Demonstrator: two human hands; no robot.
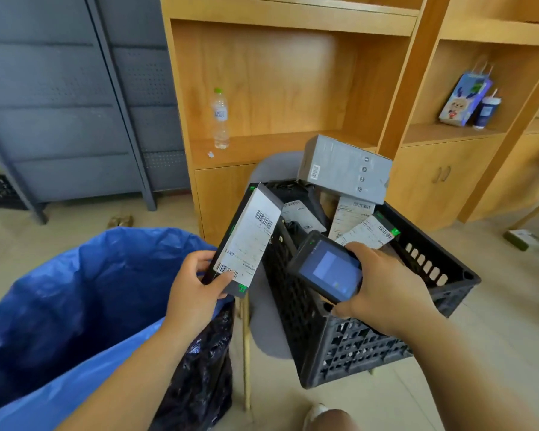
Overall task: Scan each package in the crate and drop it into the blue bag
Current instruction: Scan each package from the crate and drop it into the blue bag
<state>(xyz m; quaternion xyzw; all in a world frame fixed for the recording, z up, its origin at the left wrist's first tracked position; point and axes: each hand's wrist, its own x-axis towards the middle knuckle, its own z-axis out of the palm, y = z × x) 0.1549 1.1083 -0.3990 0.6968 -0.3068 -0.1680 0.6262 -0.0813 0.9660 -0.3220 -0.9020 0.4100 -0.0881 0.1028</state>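
Observation:
My left hand (196,283) grips the lower end of a flat black package (246,241) with a white barcode label, held tilted just left of the black plastic crate (355,343). My right hand (383,284) holds a handheld scanner (327,267) with a lit screen over the crate's front rim. Inside the crate lie several labelled packages (353,219), and a grey box (344,168) leans on its back rim. The open blue bag (75,300) stands at the lower left, under my left forearm.
The crate rests on a grey chair (268,325). A black plastic bag (199,377) hangs beside the blue bag. Behind stand wooden shelves (293,73) with a water bottle (220,118), a paper gift bag (464,99) and a cup. A grey metal rack (75,104) is at the left.

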